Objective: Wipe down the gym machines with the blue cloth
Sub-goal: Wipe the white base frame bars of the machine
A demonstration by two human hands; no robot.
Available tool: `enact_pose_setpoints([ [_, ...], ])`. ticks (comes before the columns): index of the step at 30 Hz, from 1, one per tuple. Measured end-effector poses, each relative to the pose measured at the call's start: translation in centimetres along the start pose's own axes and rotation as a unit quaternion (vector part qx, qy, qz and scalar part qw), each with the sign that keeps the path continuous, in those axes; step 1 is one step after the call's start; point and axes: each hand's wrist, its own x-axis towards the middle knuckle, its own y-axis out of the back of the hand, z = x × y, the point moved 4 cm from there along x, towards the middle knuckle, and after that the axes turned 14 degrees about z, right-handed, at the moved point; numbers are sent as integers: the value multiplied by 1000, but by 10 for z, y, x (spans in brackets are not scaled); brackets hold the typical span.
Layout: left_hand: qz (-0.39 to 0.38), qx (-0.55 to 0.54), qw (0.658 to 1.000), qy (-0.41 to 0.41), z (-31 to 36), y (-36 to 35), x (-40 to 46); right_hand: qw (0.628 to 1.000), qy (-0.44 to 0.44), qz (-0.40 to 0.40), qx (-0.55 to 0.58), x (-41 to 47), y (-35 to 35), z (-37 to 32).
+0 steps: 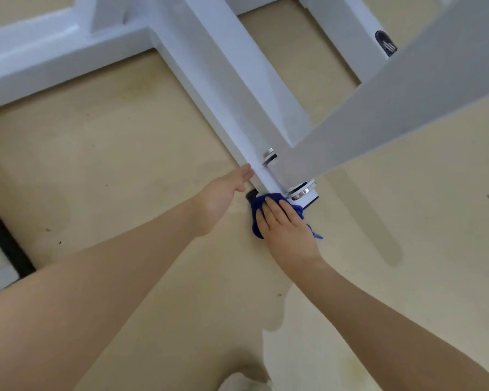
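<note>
- The cloth (256, 206), dark blue and bunched, lies at the centre of the view, pressed against the near end of a white beam (223, 88) of the machine frame.
- The right hand (287, 230) lies flat on the cloth with fingers straight and together, pointing toward 11 o'clock; a ring (273, 220) shows on one finger. Cloth sticks out from under the hand at 9 o'clock and at 3 o'clock, where a frayed bit hangs.
- The left hand (225, 193), at 9 o'clock of the cloth, rests against the beam's left edge, thumb up along it, fingers loosely bent; whether they curl round the edge I cannot tell.
- A grey bar (393, 108) runs from the beam's end toward 2 o'clock.
- A metal bracket (304, 191) sits just at 1 o'clock of the cloth, and a black foot (251, 194) touches the cloth's upper left.
- The floor (124, 165) is beige, with small dark specks.
</note>
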Motion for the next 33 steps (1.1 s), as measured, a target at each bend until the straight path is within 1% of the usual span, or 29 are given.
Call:
enact_pose_setpoints([
  [2, -7, 19, 1000, -7, -7, 7, 0, 998, 53, -17, -7, -2, -6, 0],
  [3, -4, 20, 1000, -12, -10, 10, -1, 998, 65, -8, 3, 7, 0, 0],
  [6, 27, 7, 998, -52, -13, 23, -5, 998, 36, 48, 7, 59, 20, 4],
  [8, 51, 24, 995, -85, -5, 34, -5, 997, 46, 34, 47, 90, 26, 2],
  [10, 90, 39, 990, -99, 0, 50, -5, 999, -2, 15, 47, 96, 32, 8],
  [12, 133, 76, 983, -96, -2, 69, -7, 997, -44, 2, 63, 73, 30, 10],
  [15, 156, 109, 977, -91, -8, 90, -8, 995, -75, -18, 58, 40, 20, 3],
  [16, 161, 109, 977, -89, -10, 93, -7, 995, -89, 2, 54, 45, 24, 3],
  [17, 168, 105, 976, -87, -11, 95, -5, 993, -102, 50, 42, 57, 28, 3],
  [18, 174, 101, 975, -90, -12, 97, -4, 990, -102, 80, 57, 75, 30, 3],
  [20, 176, 104, 974, -93, -14, 99, -2, 987, -94, 71, 107, 128, 34, 1],
  [21, 172, 109, 975, -90, -15, 100, -2, 985, -109, 63, 115, 151, 40, 1],
  [23, 162, 122, 975, -87, -15, 104, 0, 974, -169, 59, 138, 179, 47, 7],
  [26, 155, 132, 974, -96, -8, 113, 1, 956, -224, 38, 187, 158, 45, 4],
  [28, 153, 141, 972, -106, 0, 115, 9, 942, -265, 62, 197, 129, 44, -2],
  [29, 153, 143, 972, -110, 4, 116, 15, 938, -276, 54, 204, 121, 43, -4],
  [31, 151, 136, 972, -117, 18, 115, 30, 930, -288, 8, 230, 129, 38, -6],
  [33, 147, 130, 971, -133, 36, 111, 44, 917, -321, -11, 237, 154, 39, -1],
])
